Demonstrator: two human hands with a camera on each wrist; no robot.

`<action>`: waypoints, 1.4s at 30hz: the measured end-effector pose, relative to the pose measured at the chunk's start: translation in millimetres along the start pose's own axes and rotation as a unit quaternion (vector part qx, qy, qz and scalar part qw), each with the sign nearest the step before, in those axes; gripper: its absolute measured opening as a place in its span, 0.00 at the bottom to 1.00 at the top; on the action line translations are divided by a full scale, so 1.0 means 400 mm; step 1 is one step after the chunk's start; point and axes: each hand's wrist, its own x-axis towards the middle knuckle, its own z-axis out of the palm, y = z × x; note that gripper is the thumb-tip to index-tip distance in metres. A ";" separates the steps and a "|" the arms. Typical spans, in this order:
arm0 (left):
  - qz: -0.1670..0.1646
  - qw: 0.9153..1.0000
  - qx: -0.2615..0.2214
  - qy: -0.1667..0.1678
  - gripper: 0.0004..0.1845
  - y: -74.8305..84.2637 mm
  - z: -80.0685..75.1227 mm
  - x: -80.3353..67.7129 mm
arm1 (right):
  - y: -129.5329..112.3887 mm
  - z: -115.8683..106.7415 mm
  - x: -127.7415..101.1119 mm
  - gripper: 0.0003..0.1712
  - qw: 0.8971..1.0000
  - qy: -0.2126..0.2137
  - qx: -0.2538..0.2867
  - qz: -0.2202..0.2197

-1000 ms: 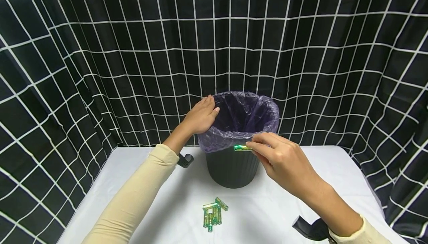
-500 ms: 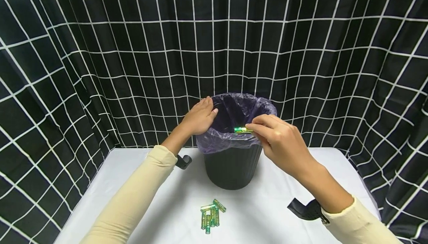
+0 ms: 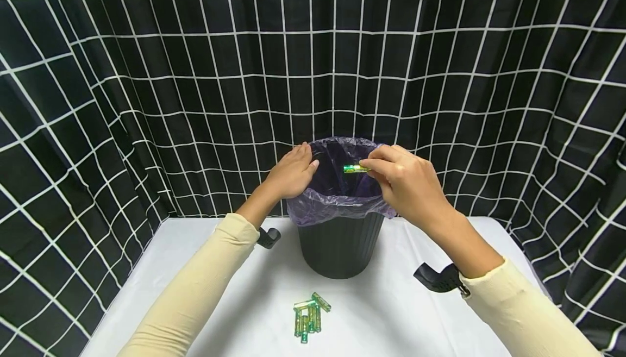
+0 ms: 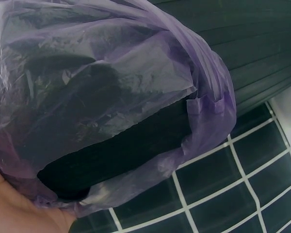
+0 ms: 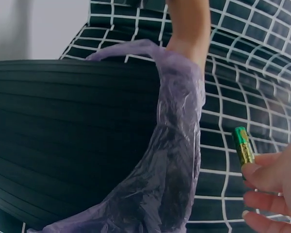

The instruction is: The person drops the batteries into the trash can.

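- A black curtain (image 3: 313, 47) with white grid lines stood behind and around my hands, and a white counter (image 3: 411, 324) spread below them.
- My right grip (image 3: 411, 183) was closed in a pinch, thumb and finger holding one green-and-gold battery (image 3: 352, 169) near its end.
- That battery pointed leftward from my right grip, over the mouth of the dark bin (image 3: 340, 245) and not yet let go.
- My left grip (image 3: 292, 172) had no object pinched; its straight fingers rested on the near-left stretch of the rim, against the purple liner (image 3: 323, 209).
- Below both grips, nearer my body, a small pile of batteries (image 3: 311, 318) lay on the counter, untouched and well apart from the bin. By my judgement, a fair share of the handling was left there.
- I could not tell whether any batteries lay inside; the bottom was hidden.
- The liner was already folded over the rim, loose just below my right grip, so I judged its edge could snag a low finger.
- Between my two grips the mouth gave free room; beyond them, the curtain rose close behind the bin.
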 end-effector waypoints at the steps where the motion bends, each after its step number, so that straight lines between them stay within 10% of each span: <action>1: 0.001 1.000 0.002 0.000 0.33 0.000 0.000 0.000 | 0.004 0.004 0.003 0.16 1.000 -0.001 -0.003 0.001; 12: 0.003 1.000 0.012 -0.002 0.33 0.004 -0.001 -0.003 | 0.041 0.062 0.023 0.16 0.998 -0.035 -0.020 0.040; 21: 0.008 1.000 0.013 0.006 0.33 0.006 0.001 -0.001 | 0.045 0.085 0.015 0.10 0.979 -0.181 -0.039 0.083; 42: -0.001 1.000 0.000 0.010 0.33 -0.002 0.001 0.000 | 0.001 0.067 -0.010 0.07 0.990 -0.124 -0.045 0.045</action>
